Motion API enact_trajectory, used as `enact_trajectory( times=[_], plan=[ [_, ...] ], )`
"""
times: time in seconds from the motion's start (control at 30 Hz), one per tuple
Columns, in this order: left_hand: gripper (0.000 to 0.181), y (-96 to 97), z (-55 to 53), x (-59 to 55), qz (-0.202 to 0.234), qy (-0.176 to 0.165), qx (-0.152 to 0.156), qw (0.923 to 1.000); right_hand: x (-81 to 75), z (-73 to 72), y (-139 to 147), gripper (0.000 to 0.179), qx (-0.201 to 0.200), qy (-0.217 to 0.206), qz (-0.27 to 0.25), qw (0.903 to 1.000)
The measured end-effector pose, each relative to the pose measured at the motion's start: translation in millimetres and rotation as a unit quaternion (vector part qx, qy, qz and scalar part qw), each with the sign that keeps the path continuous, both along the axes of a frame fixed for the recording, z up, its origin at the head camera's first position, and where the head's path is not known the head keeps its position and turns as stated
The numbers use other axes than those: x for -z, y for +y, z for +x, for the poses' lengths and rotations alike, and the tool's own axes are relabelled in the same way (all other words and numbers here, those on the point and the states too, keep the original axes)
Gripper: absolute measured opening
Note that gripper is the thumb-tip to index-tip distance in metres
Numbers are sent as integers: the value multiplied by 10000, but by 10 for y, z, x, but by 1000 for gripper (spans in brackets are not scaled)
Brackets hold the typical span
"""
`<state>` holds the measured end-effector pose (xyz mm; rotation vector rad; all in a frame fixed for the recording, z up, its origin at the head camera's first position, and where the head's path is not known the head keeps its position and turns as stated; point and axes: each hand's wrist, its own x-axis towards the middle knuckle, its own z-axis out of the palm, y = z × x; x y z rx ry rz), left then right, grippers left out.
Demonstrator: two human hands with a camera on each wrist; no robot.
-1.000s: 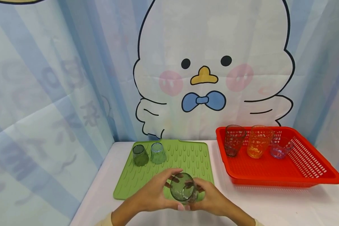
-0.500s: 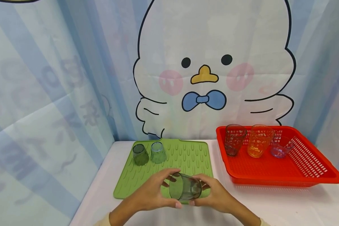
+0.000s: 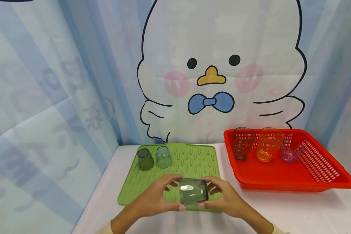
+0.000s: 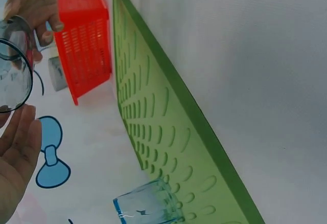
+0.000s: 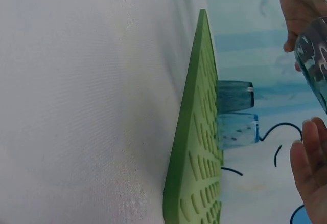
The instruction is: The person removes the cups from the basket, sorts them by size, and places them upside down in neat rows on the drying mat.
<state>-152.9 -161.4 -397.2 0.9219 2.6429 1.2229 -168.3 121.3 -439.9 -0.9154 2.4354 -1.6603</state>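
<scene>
A clear grey-green drinking glass [image 3: 193,191] lies sideways in the air above the near part of a green ribbed mat [image 3: 190,162], mouth to the left and base to the right. My left hand [image 3: 156,198] holds it at the rim end, thumb below and fingers above. At the base end my right hand [image 3: 226,198] grips it between thumb and fingers. In the left wrist view the glass [image 4: 15,70] is cut off by the frame edge. A dark green glass [image 3: 145,160] and a pale blue glass [image 3: 163,157] stand upside down on the mat's far left.
To the right sits a red plastic basket [image 3: 283,186]. Inside it are a tall dark glass [image 3: 242,143], an orange-tinted glass [image 3: 269,143] and a low purple cup [image 3: 292,151]. A curtain [image 3: 210,130] printed with a cartoon bird hangs behind the white table [image 3: 280,208].
The glass has turned between my hands: its mouth faced up toward the camera before and now points left. My hands have spread slightly apart. The mat and basket things have stayed put.
</scene>
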Motion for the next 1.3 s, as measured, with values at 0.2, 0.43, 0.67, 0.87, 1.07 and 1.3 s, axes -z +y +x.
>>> enact_trajectory(
  times=[0.2,0.43,0.67,0.87,1.07,1.3],
  plan=[
    [80,-29,-9,17,-63,-142,6,9999,-12,26,-21,56,-112,-99,-271,9995],
    [81,-73,-4,31,-256,-164,99,9995,-28,68,-77,55,-141,-209,-533,9983],
    [83,-124,5,50,-337,-521,161,9979,-93,67,-132,55,-288,-331,-584,9973],
    [83,-203,8,80,-298,-631,240,9973,-153,48,-154,56,-232,-394,-478,9978],
    [67,-362,-62,148,-192,-817,136,9964,-157,34,-156,58,-117,-376,-470,9981],
    [50,-578,-141,277,-328,-757,19,9966,-152,-4,-152,57,67,-336,-444,9984]
  ],
)
